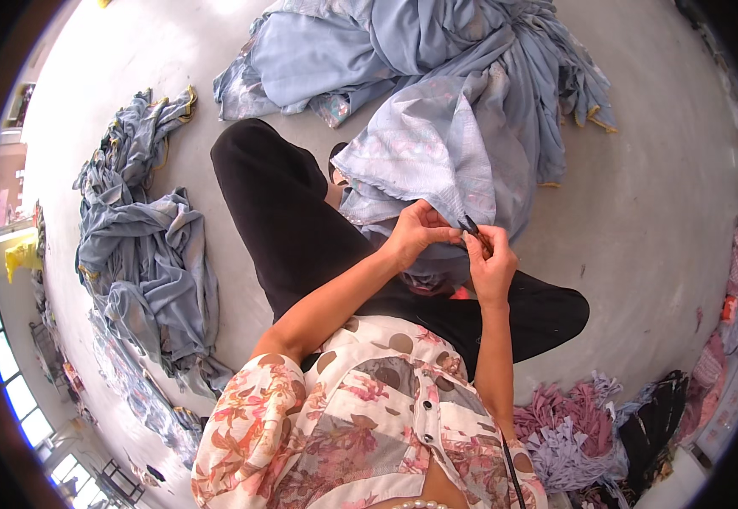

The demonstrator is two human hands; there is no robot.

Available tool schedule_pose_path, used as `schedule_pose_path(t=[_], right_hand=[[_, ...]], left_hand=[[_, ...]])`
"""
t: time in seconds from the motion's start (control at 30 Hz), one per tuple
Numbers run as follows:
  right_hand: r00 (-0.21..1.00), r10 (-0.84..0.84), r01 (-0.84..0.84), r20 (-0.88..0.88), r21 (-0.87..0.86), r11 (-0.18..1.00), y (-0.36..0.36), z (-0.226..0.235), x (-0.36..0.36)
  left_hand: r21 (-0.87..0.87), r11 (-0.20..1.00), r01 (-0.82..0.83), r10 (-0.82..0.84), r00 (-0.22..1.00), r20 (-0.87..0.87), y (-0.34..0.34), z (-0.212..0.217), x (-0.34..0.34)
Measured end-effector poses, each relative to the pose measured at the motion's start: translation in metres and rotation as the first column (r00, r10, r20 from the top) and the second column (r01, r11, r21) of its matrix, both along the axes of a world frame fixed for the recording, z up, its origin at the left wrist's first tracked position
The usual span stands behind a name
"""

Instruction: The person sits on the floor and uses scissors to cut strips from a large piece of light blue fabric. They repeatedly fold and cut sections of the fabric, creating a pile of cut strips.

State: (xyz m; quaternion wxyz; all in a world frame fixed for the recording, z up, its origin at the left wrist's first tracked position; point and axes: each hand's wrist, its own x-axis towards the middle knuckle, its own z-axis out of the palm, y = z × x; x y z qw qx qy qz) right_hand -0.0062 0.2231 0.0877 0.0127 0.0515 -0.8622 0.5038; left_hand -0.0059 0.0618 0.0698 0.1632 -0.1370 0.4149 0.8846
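Observation:
Over my lap lies a light blue patterned cloth (420,140), joined to a large heap of the same fabric in front of me. My left hand (418,235) is closed, with thumb and fingertips pinching the near edge of that cloth. Close beside it on the right, my right hand (491,261) is wrapped round a small dark tool that looks like thread snips (469,225). Its dark tip points up and left, next to the left fingertips and the cloth edge. The fingers partly hide the tool and the pinched edge.
The large blue fabric heap (437,38) spreads on the grey floor (640,220) ahead. A long pile of blue cloth (157,271) with yellow edging lies at left. Mauve and lilac cloth strips (568,428) are piled at lower right. My black-trousered legs (288,212) frame the work.

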Motion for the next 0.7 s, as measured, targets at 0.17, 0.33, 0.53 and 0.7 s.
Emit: schedule_pose_path(t=[0.17,0.33,0.53,0.7], right_hand=[[1.0,-0.003,0.005,-0.01,0.145,0.989,-0.003,0.01,-0.001],[0.975,-0.2,0.217,0.091,-0.251,0.943,0.014,0.002,-0.006],[0.99,-0.009,0.03,0.14,-0.146,0.989,0.004,0.016,0.005],[0.975,-0.009,0.064,0.222,-0.241,0.968,0.009,-0.004,-0.007]], left_hand=[[-0.039,0.999,0.004,-0.004,1.0,0.003,0.002,0.002,0.001],[-0.03,1.0,-0.004,0.005,1.0,0.02,0.002,0.003,0.0],[-0.117,0.993,0.014,-0.012,1.0,0.019,0.008,0.0,0.002],[-0.019,0.993,0.114,-0.115,0.993,-0.036,0.029,-0.005,0.008]])
